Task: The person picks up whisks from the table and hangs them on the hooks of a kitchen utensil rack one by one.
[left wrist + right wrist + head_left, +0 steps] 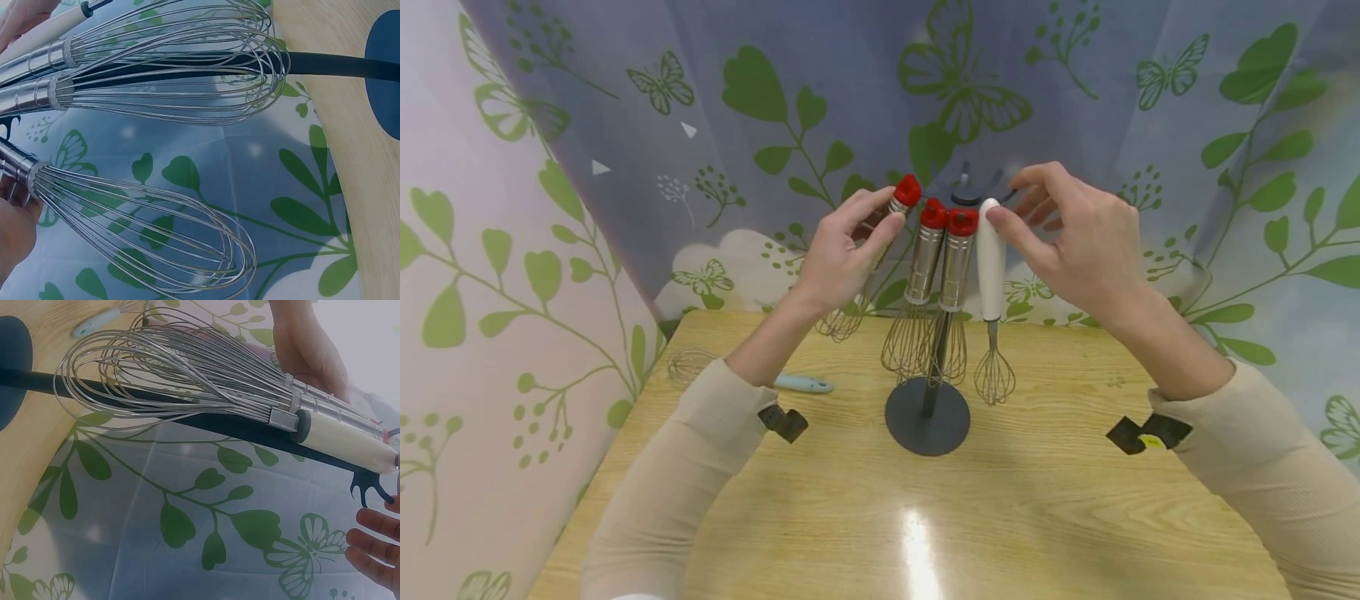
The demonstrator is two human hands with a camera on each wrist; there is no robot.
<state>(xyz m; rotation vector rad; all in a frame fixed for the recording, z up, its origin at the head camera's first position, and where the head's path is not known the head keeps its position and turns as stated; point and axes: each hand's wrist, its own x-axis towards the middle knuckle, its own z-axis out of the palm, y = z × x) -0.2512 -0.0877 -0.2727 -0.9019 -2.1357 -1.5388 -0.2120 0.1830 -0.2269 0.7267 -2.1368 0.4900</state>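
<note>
My left hand (848,250) grips the metal handle of a red-capped whisk (907,192), its wires slanting down to the left. Two more red-capped whisks (923,267) hang side by side on a dark stand (927,433) with hooks at its top. On the right of them a whisk with a white handle (991,271) hangs nearly upright. The thumb of my right hand (1086,233) touches the top of that white handle, while its fingers are spread loosely near a stand hook (364,484). In the left wrist view, the gripped whisk (144,219) is apart from the hanging pair.
On the wooden table (1037,500), a whisk with a light blue handle (805,383) lies at the left, partly hidden by my left forearm. A curtain (850,50) printed with leaves and butterflies hangs close behind the stand.
</note>
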